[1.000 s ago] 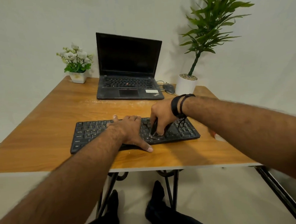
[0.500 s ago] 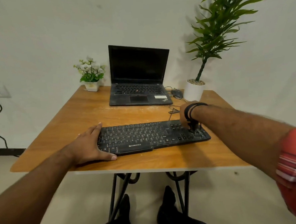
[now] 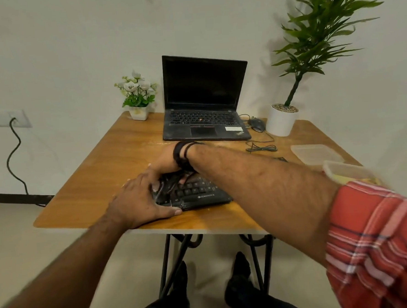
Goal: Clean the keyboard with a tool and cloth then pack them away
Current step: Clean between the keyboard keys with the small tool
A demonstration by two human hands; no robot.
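The black keyboard lies near the front edge of the wooden table; my arms hide its left end and right part. My left hand rests on the keyboard's left end, thumb stretched along its front edge. My right hand, with black bands on the wrist, reaches across to the left keys with fingers curled down around a dark, blurred cleaning tool. Something yellow, perhaps the cloth, shows inside a clear container at the right.
An open black laptop stands at the back, with a mouse and its cable beside it. A small flower pot is back left, a tall plant in a white pot back right. A clear lid lies at the right edge.
My right hand has swept from the keyboard's right end over to its left keys. My left hand stays at the left end. The view has shifted, bringing the containers into sight.
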